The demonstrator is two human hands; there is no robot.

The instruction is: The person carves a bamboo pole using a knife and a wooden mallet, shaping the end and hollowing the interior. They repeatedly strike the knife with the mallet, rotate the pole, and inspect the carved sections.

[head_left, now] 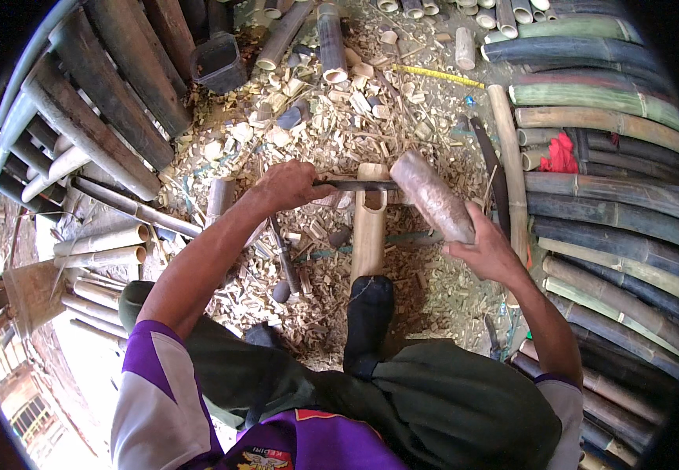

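My left hand (288, 185) is closed round the handle of a dark-bladed knife (363, 186). Its blade lies crosswise on a pale bamboo piece (368, 251), at the far edge of an opening cut in its upper side. My right hand (484, 249) grips the near end of a thick, worn wooden mallet (433, 196), whose far end is tilted toward the blade tip; whether they touch I cannot tell. My foot in a black sock (371, 309) rests on the near end of the bamboo.
Wood chips (277, 137) cover the ground. A wooden-handled tool (286, 262) lies left of the bamboo. Stacked bamboo poles (606, 211) line the right side, with a red cloth (560, 153) among them. Farther off are a yellow measuring tape (441, 75) and a black bucket (219, 64).
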